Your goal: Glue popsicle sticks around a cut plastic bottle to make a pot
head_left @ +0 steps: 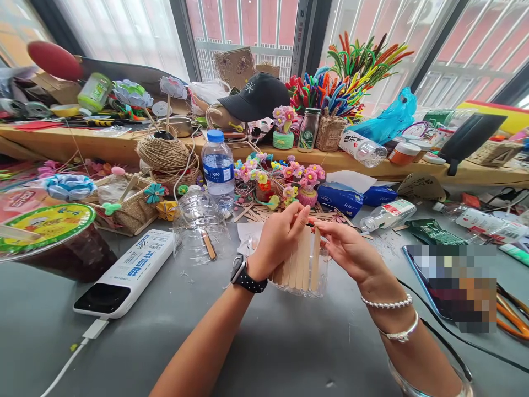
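Note:
In front of me is a clear plastic container (324,270), apparently cut from a bottle, with a row of wooden craft sticks (303,267) upright along its near side. My left hand (279,237) is closed over the left part of this piece, its fingers bent near the top of the sticks. At the right end of the row, my right hand (345,245) pinches the upper end of a craft stick between thumb and fingers; its other fingers are loosely curled. The far side of the container is hidden behind my hands.
Left of my hands lies a cut clear bottle (200,226) near a blue-capped water bottle (218,171). A white power bank (128,275) and a large drink cup (53,242) are further left. At right are a phone (430,286) and orange-handled scissors (510,317). Loose craft sticks lie behind.

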`<state>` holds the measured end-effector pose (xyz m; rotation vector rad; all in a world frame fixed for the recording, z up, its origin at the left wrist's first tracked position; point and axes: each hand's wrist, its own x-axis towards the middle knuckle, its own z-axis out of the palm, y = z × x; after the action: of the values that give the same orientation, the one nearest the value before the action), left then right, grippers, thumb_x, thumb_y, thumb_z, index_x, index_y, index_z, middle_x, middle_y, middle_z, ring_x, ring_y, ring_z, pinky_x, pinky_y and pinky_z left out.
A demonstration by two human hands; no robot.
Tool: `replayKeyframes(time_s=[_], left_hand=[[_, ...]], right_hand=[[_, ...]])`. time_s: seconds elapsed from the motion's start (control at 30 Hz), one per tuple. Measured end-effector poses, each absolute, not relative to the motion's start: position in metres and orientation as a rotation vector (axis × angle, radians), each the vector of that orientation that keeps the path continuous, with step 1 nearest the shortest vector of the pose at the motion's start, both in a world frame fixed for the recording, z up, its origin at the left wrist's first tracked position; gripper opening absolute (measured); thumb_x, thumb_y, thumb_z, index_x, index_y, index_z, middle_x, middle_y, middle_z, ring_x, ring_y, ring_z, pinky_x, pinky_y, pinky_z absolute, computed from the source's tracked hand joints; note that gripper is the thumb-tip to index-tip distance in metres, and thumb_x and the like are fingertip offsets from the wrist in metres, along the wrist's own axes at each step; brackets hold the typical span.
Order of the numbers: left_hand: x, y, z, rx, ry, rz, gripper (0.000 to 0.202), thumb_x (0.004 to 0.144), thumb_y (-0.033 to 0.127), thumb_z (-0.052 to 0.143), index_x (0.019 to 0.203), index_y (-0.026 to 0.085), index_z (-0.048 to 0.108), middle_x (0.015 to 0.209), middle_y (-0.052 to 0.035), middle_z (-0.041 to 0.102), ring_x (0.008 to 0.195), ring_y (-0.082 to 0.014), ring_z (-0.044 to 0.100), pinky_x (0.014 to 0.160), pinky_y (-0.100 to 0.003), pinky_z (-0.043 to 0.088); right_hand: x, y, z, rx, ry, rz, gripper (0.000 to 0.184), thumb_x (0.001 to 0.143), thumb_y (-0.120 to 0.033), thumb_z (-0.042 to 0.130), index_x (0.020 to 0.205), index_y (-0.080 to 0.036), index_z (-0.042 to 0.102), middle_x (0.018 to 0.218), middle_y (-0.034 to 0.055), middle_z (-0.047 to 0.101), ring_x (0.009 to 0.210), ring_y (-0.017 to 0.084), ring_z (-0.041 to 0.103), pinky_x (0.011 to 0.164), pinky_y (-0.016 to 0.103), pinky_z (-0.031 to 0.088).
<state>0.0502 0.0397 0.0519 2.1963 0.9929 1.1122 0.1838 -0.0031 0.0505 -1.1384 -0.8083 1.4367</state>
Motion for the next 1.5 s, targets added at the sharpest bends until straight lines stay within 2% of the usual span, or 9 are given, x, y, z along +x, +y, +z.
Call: replayKeyframes(time_s=[0.23,0.97,1.2,1.5], left_hand=[[0.0510,0.0393,0.0520,2.200,1.035,1.102,0.031,0.089,0.036,0.030,0.067,0.018,0.044,0.055,0.0051,0.042,0.051,-0.0087,0.040,0.051,-0.021,0.027],[0.0520,0.0379,0.0511,2.184,0.993,1.105,0.032,0.088,0.036,0.032,0.063,0.018,0.040,0.054,0.0051,0.039,0.049,-0.0085,0.037,0.050,-0.021,0.024],[0.0515,0.0386,0.0522,2.192,1.006,1.100,0.032,0.088,0.036,0.032,0.063,0.018,0.041,0.053,0.0053,0.039,0.049,-0.0086,0.036,0.049,-0.021,0.024],[0.0515,0.0379,0.0518,2.191,0.994,1.112,0.030,0.088,0.035,0.032,0.065,0.019,0.040,0.054,0.0055,0.038,0.049,-0.0089,0.037,0.049,-0.021,0.026]], right_hand=[[0.1827,-0.0033,0.0506,-1.148,-0.807,1.426,0.023,0.057,-0.029,0.066,0.079,-0.022,0.069,0.099,0.0005,0.064,0.099,0.016,0.049,0.079,0.027,0.034],[0.1810,-0.0045,0.0511,-1.149,-0.831,1.404,0.014,0.060,-0.029,0.065,0.072,-0.024,0.069,0.089,-0.0011,0.066,0.095,0.016,0.049,0.077,0.028,0.032],[0.1833,-0.0026,0.0487,-1.114,-0.804,1.442,0.016,0.059,-0.027,0.066,0.075,-0.022,0.069,0.093,0.0009,0.065,0.098,0.017,0.048,0.082,0.029,0.032],[0.1818,-0.0039,0.0494,-1.147,-0.828,1.397,0.014,0.059,-0.030,0.067,0.071,-0.024,0.069,0.087,-0.0011,0.065,0.093,0.015,0.049,0.079,0.027,0.031]])
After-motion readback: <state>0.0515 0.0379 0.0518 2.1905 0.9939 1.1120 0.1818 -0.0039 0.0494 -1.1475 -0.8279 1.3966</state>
